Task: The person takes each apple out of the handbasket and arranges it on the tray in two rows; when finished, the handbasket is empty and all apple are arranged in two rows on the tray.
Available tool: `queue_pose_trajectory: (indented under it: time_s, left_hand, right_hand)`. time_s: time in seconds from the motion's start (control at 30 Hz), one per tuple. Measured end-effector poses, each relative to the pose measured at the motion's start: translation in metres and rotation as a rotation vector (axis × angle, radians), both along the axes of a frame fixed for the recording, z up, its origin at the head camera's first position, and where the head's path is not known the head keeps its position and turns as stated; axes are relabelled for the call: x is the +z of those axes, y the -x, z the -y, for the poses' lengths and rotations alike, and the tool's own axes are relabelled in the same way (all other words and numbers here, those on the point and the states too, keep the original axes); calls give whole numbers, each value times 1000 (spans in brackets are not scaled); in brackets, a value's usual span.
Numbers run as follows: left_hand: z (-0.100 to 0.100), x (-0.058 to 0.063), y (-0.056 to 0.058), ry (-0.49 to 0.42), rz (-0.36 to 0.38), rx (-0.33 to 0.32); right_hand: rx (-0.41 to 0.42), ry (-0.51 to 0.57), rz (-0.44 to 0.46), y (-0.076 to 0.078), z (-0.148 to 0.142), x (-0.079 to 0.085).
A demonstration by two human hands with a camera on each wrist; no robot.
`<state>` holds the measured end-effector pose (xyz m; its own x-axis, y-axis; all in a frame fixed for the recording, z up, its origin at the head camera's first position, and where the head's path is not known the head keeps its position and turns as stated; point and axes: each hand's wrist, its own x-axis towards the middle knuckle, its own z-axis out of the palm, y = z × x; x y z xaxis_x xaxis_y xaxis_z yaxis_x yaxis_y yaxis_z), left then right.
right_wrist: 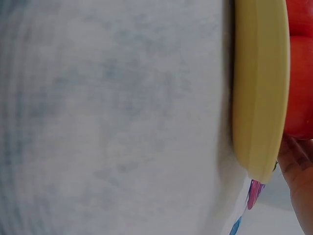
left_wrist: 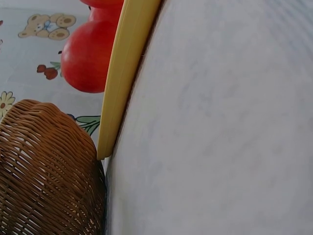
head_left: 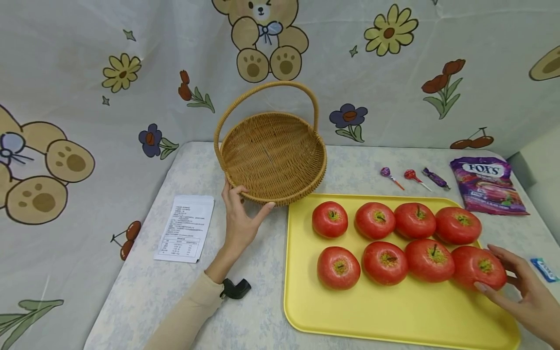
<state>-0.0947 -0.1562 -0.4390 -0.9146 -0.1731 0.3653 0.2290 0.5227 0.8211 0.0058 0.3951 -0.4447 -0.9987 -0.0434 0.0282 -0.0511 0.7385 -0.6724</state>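
A wicker basket [head_left: 273, 155] with a tall arched handle stands at the back of the table, its bowl showing nothing inside. My left hand [head_left: 240, 221] holds its front left rim, fingers at the edge and thumb stretched along the underside. In the left wrist view the woven side of the basket [left_wrist: 46, 171] fills the lower left. Several red apples lie in two rows on a yellow tray [head_left: 393, 316]. Around the rightmost apple [head_left: 478, 268] of the front row, my right hand [head_left: 527, 291] curls its thumb and fingers; the apple is still among the others.
Behind the tray lie two lollipops [head_left: 410, 173], a purple wrapped candy [head_left: 435, 178] and a purple FOX'S bag [head_left: 487, 187]. A small blue wrapped candy [head_left: 544, 270] is at the right edge. A white printed packet [head_left: 185, 228] lies left of my left arm. A patterned curtain [head_left: 350, 73] hangs behind.
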Motion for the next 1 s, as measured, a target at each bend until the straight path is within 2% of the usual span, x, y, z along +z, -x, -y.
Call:
queue_pose_trajectory:
  time_s: [0.1,0.33,0.43,0.8,1.0]
  left_hand:
    - [2,0,0,-8,10,1]
    - [3,2,1,-17,26,11]
    - [3,2,3,-21,29,10]
    - [3,4,6,-17,47,2]
    - [4,5,6,-10,53,11]
  right_hand:
    - [-19,-15,-4,1,2,3]
    - [-44,13,-110,2,10,11]
    - [-46,0,-122,2,13,14]
    - [-22,-84,-131,2,25,30]
    - [12,-97,-185,0,38,36]
